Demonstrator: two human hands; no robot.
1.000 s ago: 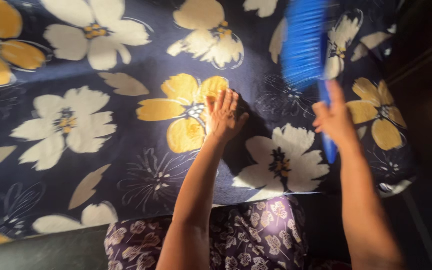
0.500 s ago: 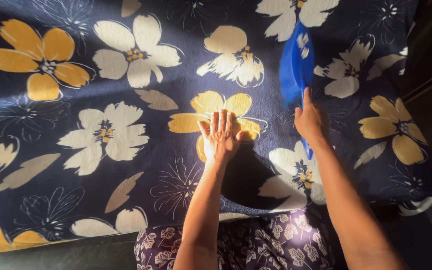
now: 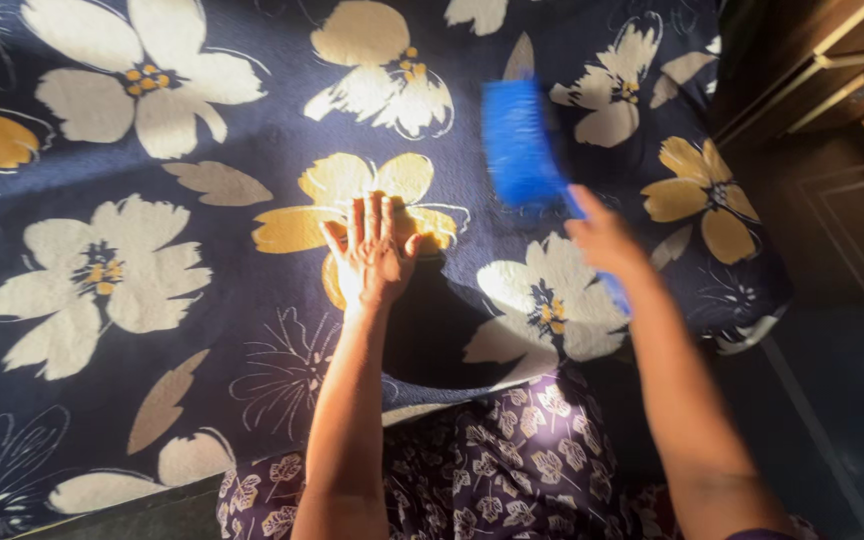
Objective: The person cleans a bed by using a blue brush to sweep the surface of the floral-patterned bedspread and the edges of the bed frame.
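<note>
- Left hand (image 3: 370,255): fingers spread flat, pressing the dark floral bedspread (image 3: 152,330); grips nothing.
- Right hand (image 3: 602,240): fingers closed round blue brush (image 3: 520,142) handle; blurred bristles just beyond the fingers, over bedspread.

left hand (image 3: 372,255) on bedspread (image 3: 202,300), brush (image 3: 522,145) right
</note>
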